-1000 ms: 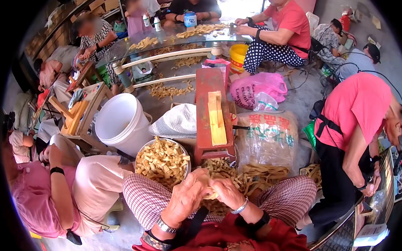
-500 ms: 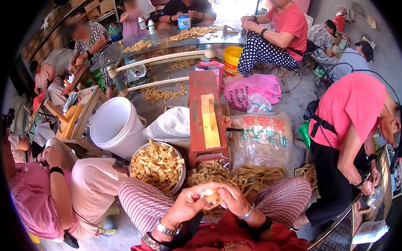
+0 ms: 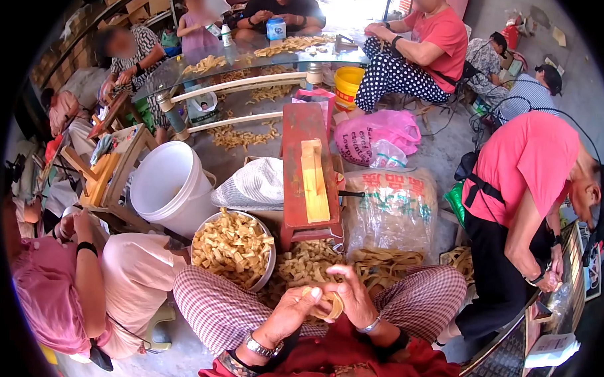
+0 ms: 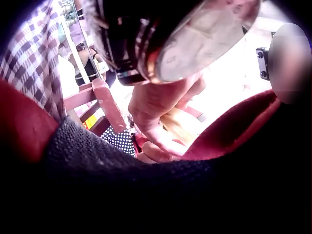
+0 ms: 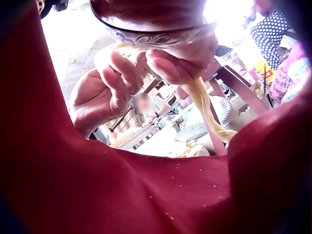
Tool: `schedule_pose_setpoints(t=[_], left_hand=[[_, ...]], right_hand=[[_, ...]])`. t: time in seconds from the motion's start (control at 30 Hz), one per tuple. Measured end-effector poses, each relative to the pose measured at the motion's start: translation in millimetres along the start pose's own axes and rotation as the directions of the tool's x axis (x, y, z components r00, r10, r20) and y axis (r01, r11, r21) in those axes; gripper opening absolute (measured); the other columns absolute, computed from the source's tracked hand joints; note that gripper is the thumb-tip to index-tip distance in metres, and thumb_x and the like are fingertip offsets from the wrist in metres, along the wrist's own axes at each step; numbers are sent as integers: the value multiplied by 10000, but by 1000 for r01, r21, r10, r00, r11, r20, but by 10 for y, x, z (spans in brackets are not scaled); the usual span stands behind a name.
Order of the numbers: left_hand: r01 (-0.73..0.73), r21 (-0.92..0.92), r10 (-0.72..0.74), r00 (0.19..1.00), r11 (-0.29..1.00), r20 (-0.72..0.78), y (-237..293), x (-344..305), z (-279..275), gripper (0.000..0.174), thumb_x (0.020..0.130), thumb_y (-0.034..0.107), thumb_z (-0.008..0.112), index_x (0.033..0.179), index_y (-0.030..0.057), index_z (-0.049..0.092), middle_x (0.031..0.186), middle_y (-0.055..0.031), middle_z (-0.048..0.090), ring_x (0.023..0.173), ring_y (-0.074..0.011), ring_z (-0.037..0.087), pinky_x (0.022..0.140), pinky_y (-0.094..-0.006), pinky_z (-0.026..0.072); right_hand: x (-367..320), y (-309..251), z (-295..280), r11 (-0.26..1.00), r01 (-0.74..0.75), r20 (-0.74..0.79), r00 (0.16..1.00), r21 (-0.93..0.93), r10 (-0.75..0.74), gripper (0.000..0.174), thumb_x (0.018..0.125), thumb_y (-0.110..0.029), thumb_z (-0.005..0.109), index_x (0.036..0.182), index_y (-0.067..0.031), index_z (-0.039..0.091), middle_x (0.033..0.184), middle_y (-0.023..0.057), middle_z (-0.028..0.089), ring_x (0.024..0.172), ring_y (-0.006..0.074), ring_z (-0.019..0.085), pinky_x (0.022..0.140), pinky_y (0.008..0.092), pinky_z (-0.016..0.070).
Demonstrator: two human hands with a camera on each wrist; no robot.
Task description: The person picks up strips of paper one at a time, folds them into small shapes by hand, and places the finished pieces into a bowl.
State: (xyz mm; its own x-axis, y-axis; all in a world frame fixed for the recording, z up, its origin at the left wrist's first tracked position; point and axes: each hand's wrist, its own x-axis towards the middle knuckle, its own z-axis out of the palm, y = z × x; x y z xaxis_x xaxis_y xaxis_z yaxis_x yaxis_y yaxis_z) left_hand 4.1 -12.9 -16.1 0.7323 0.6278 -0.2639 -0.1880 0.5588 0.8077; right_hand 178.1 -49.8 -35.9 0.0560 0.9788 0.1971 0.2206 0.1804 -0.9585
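Note:
A pale yellow strip (image 3: 334,306), bent into a loop, lies between the two hands above the lap in the head view. My left hand (image 3: 293,312) pinches its left side with thumb and fingers. On the other side my right hand (image 3: 354,302) holds it, with some fingers raised. The left wrist view shows the left hand (image 4: 158,109) bent round the pale strip (image 4: 179,125), partly washed out by glare. From the curled right hand (image 5: 178,63), a length of the strip (image 5: 204,105) hangs down in the right wrist view.
Beyond the knees are a bowl of folded pieces (image 3: 233,249), more pieces (image 3: 306,262) and long strips (image 3: 386,266). A red bench (image 3: 293,155) with a wooden block (image 3: 313,182) stands ahead, a white bucket (image 3: 172,184) to its left. People sit around.
The hands have moved from close together to slightly apart, and the strip's loop shows more openly between them. Some fingers of my right hand have lifted.

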Motion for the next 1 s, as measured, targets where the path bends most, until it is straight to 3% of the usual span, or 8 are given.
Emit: schedule_pose_setpoints(t=[0.03, 0.13, 0.2, 0.3, 0.4, 0.53, 0.67, 1.0], left_hand=[[15, -81, -13, 1000, 997, 20, -33, 27, -13, 476, 972, 353, 439, 1151, -72, 556, 1045, -151, 591, 859, -229, 617, 744, -345, 542], [19, -258, -3, 998, 966, 61, 80, 38, 13, 475, 952, 348, 476, 1116, -87, 569, 1006, -156, 598, 782, -233, 606, 723, -427, 552], [-11, -355, 39, 997, 935, 71, 86, 38, -81, 456, 948, 332, 488, 1096, -90, 577, 997, -154, 602, 760, -229, 597, 721, -459, 551], [-86, -416, 100, 995, 905, 11, 227, -17, -145, 442, 958, 299, 477, 1095, -111, 567, 928, -120, 580, 726, -178, 555, 740, -424, 556], [-119, -312, 98, 992, 942, -83, 291, 9, -182, 436, 959, 300, 482, 1089, -107, 568, 931, -112, 577, 701, -154, 539, 703, -385, 560], [-174, 33, 177, 952, 984, -250, 300, 88, -126, 417, 954, 311, 502, 1043, -86, 592, 880, -89, 590, 643, -112, 539, 644, -318, 558], [31, 203, 35, 948, 979, -316, 54, 170, -295, 383, 910, 279, 595, 1053, -75, 574, 741, -69, 601, 483, -87, 509, 472, -241, 497], [-12, -117, -31, 933, 993, -358, 143, 253, -159, 184, 890, 152, 623, 962, -16, 606, 656, -34, 589, 436, -74, 447, 399, -205, 380]], right_hand=[[7, 45, -38, 980, 171, 64, 984, -106, -164, 342, 981, -313, 410, 999, -5, 558, 950, 103, 559, 858, 182, 580, 756, 279, 456], [-173, 130, -133, 981, -170, 40, 985, 94, 167, 342, 980, -288, 405, 893, -12, 586, 841, 81, 569, 728, 154, 566, 663, 270, 453], [-162, 199, -270, 997, -70, -62, 996, 19, 71, 345, 979, -257, 403, 799, -19, 574, 670, 21, 515, 610, 103, 474, 571, 259, 398], [-146, 148, -556, 981, -195, -49, 979, 24, 196, 242, 937, -197, 500, 800, -17, 585, 678, 37, 557, 603, 120, 517, 559, 270, 411], [-63, 54, -495, 970, -90, 146, 981, -225, 125, 198, 919, -177, 538, 816, -18, 593, 665, 32, 562, 621, 109, 547, 559, 277, 425], [-86, 178, -322, 894, -445, 230, 867, -44, 442, 196, 915, -206, 556, 913, -15, 602, 671, 38, 588, 602, 98, 571, 484, 247, 423], [-39, 116, -221, 880, -475, 265, 849, 2, 457, 257, 929, -233, 538, 963, 20, 571, 752, 61, 605, 627, 105, 601, 455, 226, 485], [70, 137, -5, 887, -451, 361, 847, 99, 390, 257, 939, -253, 518, 1051, -22, 537, 829, 61, 609, 742, 101, 609, 477, 234, 504]])
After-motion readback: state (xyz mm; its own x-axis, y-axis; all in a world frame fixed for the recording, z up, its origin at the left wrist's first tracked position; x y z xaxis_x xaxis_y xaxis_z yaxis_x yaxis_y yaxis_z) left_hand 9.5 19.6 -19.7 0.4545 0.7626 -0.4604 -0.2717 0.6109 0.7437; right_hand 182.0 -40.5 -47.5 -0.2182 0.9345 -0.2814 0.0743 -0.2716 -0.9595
